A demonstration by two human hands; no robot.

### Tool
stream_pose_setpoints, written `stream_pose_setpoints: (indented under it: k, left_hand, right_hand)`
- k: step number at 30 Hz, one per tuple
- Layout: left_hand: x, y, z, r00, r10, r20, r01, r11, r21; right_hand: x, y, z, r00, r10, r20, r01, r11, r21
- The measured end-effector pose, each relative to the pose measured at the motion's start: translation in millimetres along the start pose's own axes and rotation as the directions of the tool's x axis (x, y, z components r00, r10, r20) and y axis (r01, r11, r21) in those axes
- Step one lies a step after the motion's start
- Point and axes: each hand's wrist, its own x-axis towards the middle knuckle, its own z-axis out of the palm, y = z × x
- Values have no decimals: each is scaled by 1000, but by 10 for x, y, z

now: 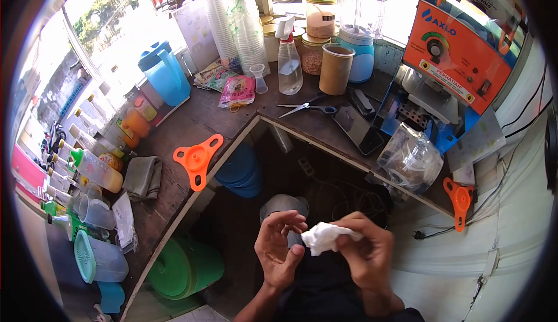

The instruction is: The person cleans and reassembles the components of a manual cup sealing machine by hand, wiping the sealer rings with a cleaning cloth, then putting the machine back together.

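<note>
Near the bottom of the view, both hands meet over a crumpled white tissue (325, 238). The right hand (366, 252) grasps it, fingers curled over the top and pinching the wad from the right. The left hand (279, 246) is released, palm turned up and fingers loosely bent, its thumb tip just touching the tissue's left edge.

The tissue looks very light and soft, with no stiffness of its own; it would crush to any shape and likely tear if pulled from two sides or when wet. A gentle pinch anywhere on the bunched middle should hold it; loose corners would give way.

Farther off, on the tabletop (174, 124), lie an orange funnel (196, 159) to the left, and scissors (305, 107) and a spray bottle (289, 60) at the far side.
</note>
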Motion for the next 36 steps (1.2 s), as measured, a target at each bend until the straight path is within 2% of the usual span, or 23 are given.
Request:
stream_pose_setpoints:
  k: [1,3,5,6,7,8,9,10,11,12,13,14,15,17,19,21,23,25,29,31,33,35,36]
  left_hand:
    - [-5,-32,-28,1000,13,-7,-14,999,-39]
    - [-53,-352,-264,999,-34,-26,39,972,232]
    - [-112,-869,-605,997,-69,-22,67,789,611]
    - [-197,-1075,-749,997,-73,-17,60,642,765]
    - [-302,-1264,-883,996,-83,-18,66,630,774]
    - [-420,-1441,-1002,999,-30,24,-6,507,862]
    - [-488,-1541,-1042,997,26,75,-79,374,924]
    - [-501,-1487,-976,995,-25,100,-88,299,950]
    - [-531,-1435,-932,995,-12,98,-90,299,950]
    - [-501,-1412,-884,995,-37,97,-83,282,956]
    - [-498,-1395,-860,994,-67,91,-70,265,962]
    - [-484,-1399,-858,994,-46,95,-80,271,959]
    - [-478,-1402,-874,993,-59,105,-87,256,963]
    - [-491,-1408,-903,992,-69,107,-87,245,966]
    - [-516,-1408,-922,991,-76,107,-82,274,958]
    - [-509,-1412,-921,992,-74,102,-78,274,959]
    - [-513,-1407,-924,993,-74,86,-63,268,961]
    - [-517,-1412,-922,992,-73,99,-75,277,958]
    - [-508,-1388,-923,994,-64,87,-66,278,958]
    - [-512,-1400,-922,992,-76,96,-71,283,957]
    - [-501,-1412,-914,993,-66,100,-77,285,955]
    - [-504,-1411,-920,993,-62,100,-78,285,955]
    - [-494,-1414,-925,994,-53,92,-73,293,953]
  right_hand:
    - [-8,-217,7,995,-89,-34,87,995,-54]
    - [-10,-562,-76,910,-393,133,406,910,-88]
    - [-183,-854,252,872,-476,-110,475,879,-38]
    - [-208,-946,189,883,-469,-35,470,881,50]
    - [-189,-1036,116,874,-483,55,472,871,138]
    - [-242,-1194,367,913,-366,-182,388,915,110]
    - [-324,-1336,708,883,-239,-405,303,948,102]
    - [-421,-1376,858,824,-110,-556,242,955,170]
    - [-306,-1350,746,827,-118,-549,250,953,172]
    - [-141,-1283,519,917,-326,-229,373,905,205]
    - [-32,-1266,407,856,-505,115,461,844,276]
    - [-248,-1261,593,948,-271,-167,315,878,360]
    - [-333,-1238,508,944,-289,-156,327,874,360]
    - [-247,-1322,380,939,-344,-2,339,922,187]
    - [-269,-1362,262,944,-324,62,312,938,148]
    - [-259,-1365,175,910,-371,188,356,928,107]
    - [-193,-1117,113,701,-666,257,613,746,259]
    - [-403,-1291,113,870,-460,179,455,888,68]
    - [-539,-1358,74,853,-493,175,509,859,-62]
    - [-640,-1430,83,947,-322,5,317,930,-186]
    - [-636,-1468,-12,941,-332,60,337,926,-168]
    - [-774,-1513,-291,952,-240,189,276,940,-200]
    - [-706,-1414,-234,952,-241,188,277,939,-203]
